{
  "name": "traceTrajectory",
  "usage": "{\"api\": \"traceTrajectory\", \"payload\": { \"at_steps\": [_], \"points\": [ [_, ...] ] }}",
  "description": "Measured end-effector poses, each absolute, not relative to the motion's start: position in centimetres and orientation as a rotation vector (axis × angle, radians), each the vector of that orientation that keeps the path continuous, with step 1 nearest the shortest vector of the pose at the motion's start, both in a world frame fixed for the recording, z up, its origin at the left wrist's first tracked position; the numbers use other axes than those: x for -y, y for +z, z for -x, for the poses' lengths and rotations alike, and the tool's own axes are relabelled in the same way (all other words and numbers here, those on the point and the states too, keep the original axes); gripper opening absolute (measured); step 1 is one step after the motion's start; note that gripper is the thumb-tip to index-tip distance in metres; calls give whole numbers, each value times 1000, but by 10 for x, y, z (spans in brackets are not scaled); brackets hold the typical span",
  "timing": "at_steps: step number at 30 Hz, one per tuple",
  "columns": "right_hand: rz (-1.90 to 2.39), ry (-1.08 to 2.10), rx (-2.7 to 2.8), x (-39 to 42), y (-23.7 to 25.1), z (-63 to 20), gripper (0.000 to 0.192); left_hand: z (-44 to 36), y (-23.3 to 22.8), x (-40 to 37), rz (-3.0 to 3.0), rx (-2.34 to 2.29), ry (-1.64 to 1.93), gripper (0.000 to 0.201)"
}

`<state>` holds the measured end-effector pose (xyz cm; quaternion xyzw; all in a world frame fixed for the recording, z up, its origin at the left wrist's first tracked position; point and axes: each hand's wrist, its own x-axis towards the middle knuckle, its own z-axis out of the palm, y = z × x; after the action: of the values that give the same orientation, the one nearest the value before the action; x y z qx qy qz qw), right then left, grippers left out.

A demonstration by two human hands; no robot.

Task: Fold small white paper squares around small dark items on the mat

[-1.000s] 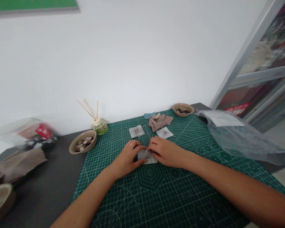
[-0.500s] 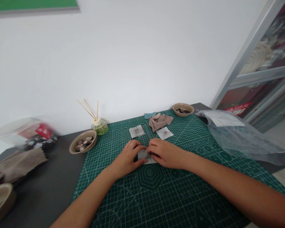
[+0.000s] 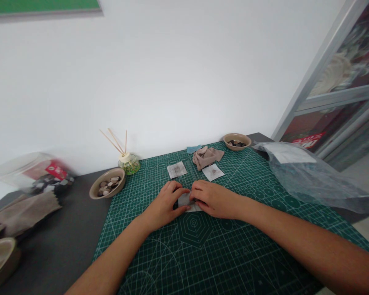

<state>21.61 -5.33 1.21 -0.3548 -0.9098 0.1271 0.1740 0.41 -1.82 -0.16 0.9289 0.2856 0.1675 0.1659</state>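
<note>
A small smudged, grey-white square sheet [image 3: 184, 200] lies flat on the green cutting mat [image 3: 160, 262]; whether it is paper or cloth I cannot tell. My left hand [image 3: 165, 205] steadies its left part, thumb at the near edge and forefinger at the far edge. Over the right part, my right hand [image 3: 214, 199] has its fingers bent together in a pinch. What those fingers hold is hidden. Just beyond lie two similar smudged squares, the left square [image 3: 176, 169] and the right square [image 3: 213, 172]. Behind them is a crumpled brownish cloth [image 3: 207, 157].
Bowls of small pieces stand left [image 3: 94, 191] and far right [image 3: 238, 148]. A reed diffuser [image 3: 129, 164] is near the wall. A blue scrap [image 3: 194, 149], a clear plastic bag [image 3: 313, 180], a brown cloth [image 3: 33, 211], a tub [image 3: 27, 170] and another bowl [image 3: 3, 262] lie around.
My right hand has shifted very slightly over the sheet, its fingers still bent together. My left hand and the other things stay in place.
</note>
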Motion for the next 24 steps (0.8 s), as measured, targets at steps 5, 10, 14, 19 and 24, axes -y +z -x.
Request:
{"api": "traceTrajectory", "payload": {
  "at_steps": [5,10,14,19,24],
  "points": [
    [1035,314,2563,52,9,-216,15,-4,-1,18,-2646,-811,469,32],
    [1065,312,2557,52,10,-217,15,-4,-2,18,-2641,-807,473,33],
    [995,374,2567,52,10,-217,15,-3,-3,18,-2641,-806,475,32],
    [1031,356,2553,52,10,-216,14,-3,-3,18,-2630,-803,480,31],
    [1031,363,2562,52,11,-217,13,-4,-2,18,-2629,-804,463,32]
  ]
}}
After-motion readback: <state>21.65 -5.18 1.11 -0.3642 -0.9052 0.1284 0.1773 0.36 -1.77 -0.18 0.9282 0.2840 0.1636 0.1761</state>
